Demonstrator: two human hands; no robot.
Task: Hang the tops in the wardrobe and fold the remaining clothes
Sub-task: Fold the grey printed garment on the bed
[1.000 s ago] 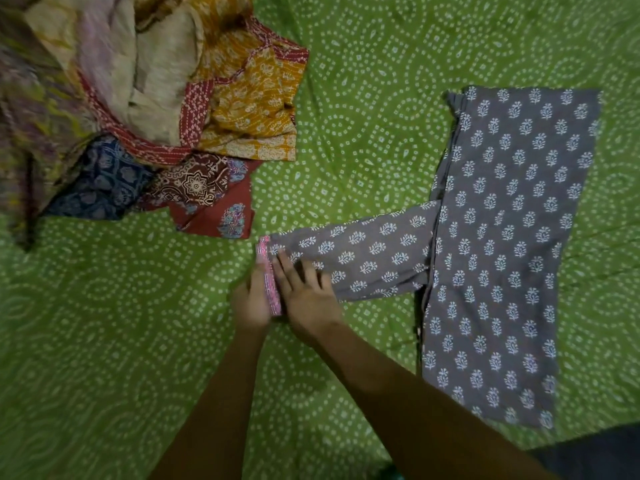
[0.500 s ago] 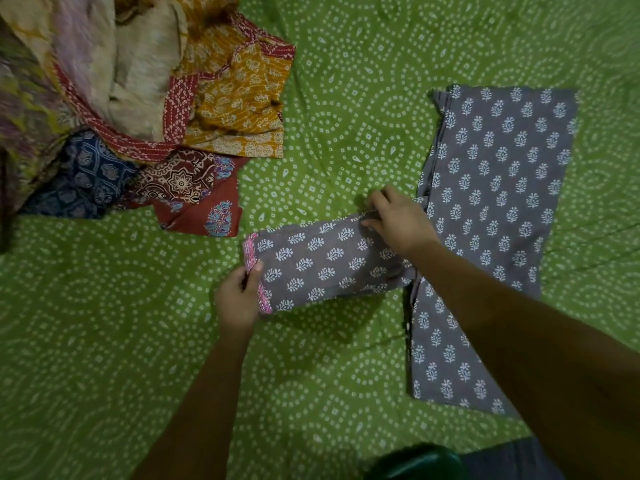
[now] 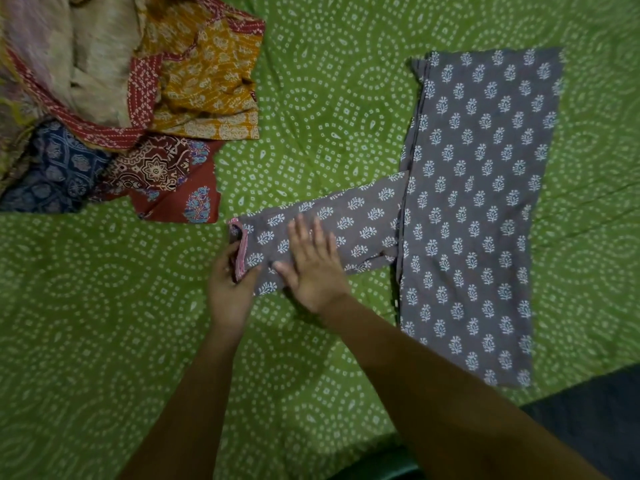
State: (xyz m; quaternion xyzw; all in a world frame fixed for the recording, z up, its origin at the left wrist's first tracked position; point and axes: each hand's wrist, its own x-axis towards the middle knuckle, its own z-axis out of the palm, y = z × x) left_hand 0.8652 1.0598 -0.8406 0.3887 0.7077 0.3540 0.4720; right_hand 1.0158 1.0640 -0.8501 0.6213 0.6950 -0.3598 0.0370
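Here a green dotted bedsheet [image 3: 311,98] lies under grey top [image 3: 478,202] and clothes pile [image 3: 121,98].

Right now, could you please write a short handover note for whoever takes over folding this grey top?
Left hand: pinches the pink-trimmed cuff of the grey printed top's sleeve.
Right hand: open, fingers flat, pressing the sleeve onto the green bedspread.
Where things are: the top's body lies flat to the right, folded lengthwise; the sleeve sticks out to the left. A pile of unsorted clothes sits at the upper left.
Done: body laid out and halved.
Left: fold the sleeve in over the body, finish the fold, then work through the pile. No wardrobe is in view.
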